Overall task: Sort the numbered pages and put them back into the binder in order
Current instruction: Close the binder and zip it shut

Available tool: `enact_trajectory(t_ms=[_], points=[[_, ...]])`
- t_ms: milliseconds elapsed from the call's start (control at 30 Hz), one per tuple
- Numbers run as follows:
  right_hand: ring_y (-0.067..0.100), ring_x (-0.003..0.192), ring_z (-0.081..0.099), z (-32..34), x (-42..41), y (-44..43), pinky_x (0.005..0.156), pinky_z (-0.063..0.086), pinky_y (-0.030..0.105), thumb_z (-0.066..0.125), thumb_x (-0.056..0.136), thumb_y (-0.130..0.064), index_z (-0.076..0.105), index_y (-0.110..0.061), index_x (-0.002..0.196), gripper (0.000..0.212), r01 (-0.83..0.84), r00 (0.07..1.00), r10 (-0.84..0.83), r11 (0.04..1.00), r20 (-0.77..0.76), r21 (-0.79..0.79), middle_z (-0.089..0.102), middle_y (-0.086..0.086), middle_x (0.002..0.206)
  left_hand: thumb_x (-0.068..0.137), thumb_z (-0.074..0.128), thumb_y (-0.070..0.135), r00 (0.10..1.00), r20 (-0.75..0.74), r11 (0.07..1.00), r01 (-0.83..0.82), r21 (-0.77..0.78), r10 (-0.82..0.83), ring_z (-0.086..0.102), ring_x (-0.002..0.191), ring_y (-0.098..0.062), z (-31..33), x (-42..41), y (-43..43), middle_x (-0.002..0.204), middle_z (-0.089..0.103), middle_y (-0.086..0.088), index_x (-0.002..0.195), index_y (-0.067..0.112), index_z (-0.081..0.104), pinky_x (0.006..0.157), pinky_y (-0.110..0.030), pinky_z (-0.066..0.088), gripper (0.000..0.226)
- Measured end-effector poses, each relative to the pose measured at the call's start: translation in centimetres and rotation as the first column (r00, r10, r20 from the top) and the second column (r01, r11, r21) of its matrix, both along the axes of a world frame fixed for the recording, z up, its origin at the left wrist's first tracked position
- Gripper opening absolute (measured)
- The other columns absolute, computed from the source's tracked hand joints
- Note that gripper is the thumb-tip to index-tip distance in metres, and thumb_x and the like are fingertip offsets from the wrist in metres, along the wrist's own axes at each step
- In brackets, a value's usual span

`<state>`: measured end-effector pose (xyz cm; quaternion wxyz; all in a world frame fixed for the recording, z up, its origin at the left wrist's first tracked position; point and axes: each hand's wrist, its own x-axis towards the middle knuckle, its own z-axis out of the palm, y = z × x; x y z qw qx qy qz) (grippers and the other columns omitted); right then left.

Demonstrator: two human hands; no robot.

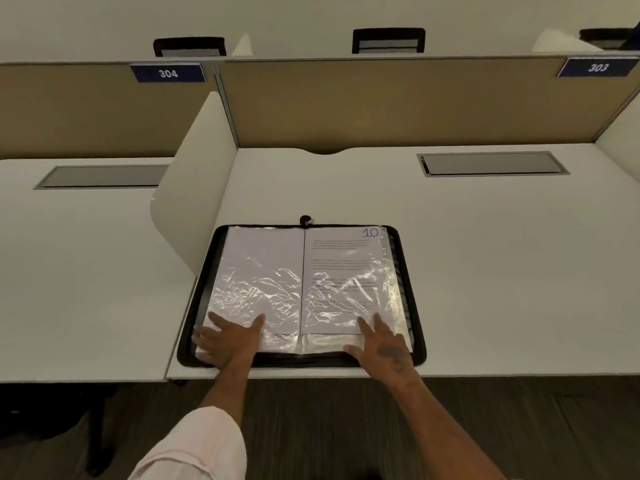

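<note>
Left fingers [215, 321]: straight and spread, lying flat on crinkled plastic and holding nothing. The thumb splays toward 1 o'clock.
Left hand [228, 341]: palm down on the 7 o'clock corner of the open spread.
Right fingers [364, 326]: straight and spread, lying flat on the plastic with nothing pinched. They point toward 12 o'clock.
Right hand [382, 346]: palm down on the 5 o'clock corner of the spread, with a dark mark on its back.
Shirt cuff [194, 445]: pale pink, rolled up on the left forearm.
Left pocket [259, 271]: clear, creased plastic over a white sheet, filling the 9 o'clock half of the spread.
Page 10 [343, 268]: lies in a clear pocket on the 3 o'clock half. It has lines of print, and "10" is written in blue at its 1 o'clock corner.
Binder [416, 323]: black with a zip edge, lying open and flat near the desk's front edge.
Zip pull [306, 220]: at the binder's 12 o'clock.
Desk [502, 271]: white.
Hatch [491, 163]: a grey lid set into the desk, at 2 o'clock from the binder.
Divider [194, 188]: a white rounded panel standing at 10 o'clock from the binder.
Partition [398, 102]: tan, across 12 o'clock. It carries two blue plates, 304 [168, 73] at 11 o'clock and 303 [598, 67] at 1 o'clock.
Chair backs [388, 40]: black, beyond the partition.
</note>
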<state>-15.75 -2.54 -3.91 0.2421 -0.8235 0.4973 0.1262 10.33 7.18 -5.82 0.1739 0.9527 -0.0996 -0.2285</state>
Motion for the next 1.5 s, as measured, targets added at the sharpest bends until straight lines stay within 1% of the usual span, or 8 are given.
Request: enact_trajectory(t_ms=[333,467,633,800,1133,1267,1367,1500], points=[[0.028,0.145,0.027,0.3,1.5,-0.7,0.118,0.022,0.050,0.035,0.090,-0.072,0.022,-0.026,0.153,0.079,-0.014,0.990,0.014,1.000,-0.137,0.001,0.019,0.009,0.161,0.088,0.069,0.019,0.965,-0.189,0.847,-0.250,-0.469,0.181,0.054,0.119,-0.038,0.4,0.9,-0.1,0.132,0.055,-0.019,0.141,0.007,0.041,0.100,-0.053,0.047,0.061],[0.025,0.135,0.043,3.0,2.8,-1.9,0.109,0.034,0.041,0.038,0.090,-0.073,0.039,-0.023,0.148,0.076,0.211,0.974,-0.218,0.973,0.062,0.096,0.043,0.004,0.150,0.091,0.064,0.016,1.000,-0.024,0.757,-0.009,-0.654,-0.009,0.059,0.113,-0.032,3.1,-2.1,-1.6,0.127,0.058,-0.011,0.144,0.019,0.037,0.091,-0.045,0.054,0.061],[0.017,0.103,0.064,5.9,5.1,-2.8,0.094,0.049,0.038,0.038,0.090,-0.072,0.065,-0.019,0.118,0.067,0.461,0.657,-0.562,0.827,0.502,0.322,0.068,0.000,0.113,0.093,0.064,0.021,0.871,0.324,0.617,0.490,-0.615,-0.369,0.057,0.119,-0.021,4.9,-8.4,-4.1,0.143,0.051,-0.004,0.150,0.024,0.029,0.097,-0.038,0.053,0.067],[0.017,0.087,0.068,6.7,4.8,-5.6,0.081,0.057,0.038,0.054,0.088,-0.065,0.067,-0.025,0.094,0.043,0.473,0.332,-0.769,0.637,0.546,0.609,0.071,-0.002,0.093,0.092,0.062,0.023,0.624,0.328,0.460,0.762,-0.455,-0.709,0.053,0.124,-0.017,4.9,-12.4,-5.7,0.145,0.049,0.000,0.153,0.030,0.024,0.100,-0.033,0.049,0.072],[0.032,0.114,0.058,1.8,1.0,-8.3,0.093,0.051,0.035,0.058,0.084,0.002,0.038,-0.012,0.146,0.066,0.521,0.743,-0.544,0.836,0.390,0.174,0.055,0.016,0.133,0.090,0.047,0.069,0.578,0.192,0.569,0.815,-0.107,-0.793,0.020,0.148,-0.023,2.9,-6.0,-7.2,0.162,0.021,-0.003,0.155,0.026,0.018,0.116,-0.046,0.025,0.083],[0.034,0.146,0.022,0.2,0.6,-7.5,0.105,0.043,0.043,0.046,0.098,-0.017,0.016,-0.031,0.156,0.066,0.202,0.974,-0.185,0.971,0.130,-0.128,0.007,0.012,0.162,0.091,0.043,0.067,0.653,0.256,0.689,0.721,0.078,-0.713,0.009,0.150,-0.030,1.6,-1.5,-5.8,0.163,0.010,-0.010,0.154,0.022,0.018,0.118,-0.051,0.020,0.081],[0.034,0.150,-0.005,-1.0,0.2,-6.8,0.117,0.020,0.056,0.017,0.095,-0.067,0.007,-0.041,0.154,0.066,0.015,1.000,-0.015,0.996,0.012,-0.085,-0.014,0.004,0.163,0.091,0.037,0.070,0.697,0.218,0.730,0.660,0.180,-0.683,-0.008,0.150,-0.034,0.9,1.7,-3.8,0.164,-0.007,-0.013,0.157,0.021,0.006,0.118,-0.059,0.010,0.087],[0.036,0.147,-0.018,-2.4,-0.4,-6.1,0.114,0.007,0.063,0.021,0.092,-0.074,-0.010,-0.045,0.152,0.073,-0.065,0.993,0.061,0.997,-0.100,-0.036,-0.026,0.002,0.160,0.082,0.033,0.084,0.829,0.110,0.824,0.515,0.237,-0.549,-0.015,0.148,-0.039,0.4,4.6,-1.0,0.162,-0.018,-0.016,0.157,0.024,-0.004,0.113,-0.068,0.007,0.103]])
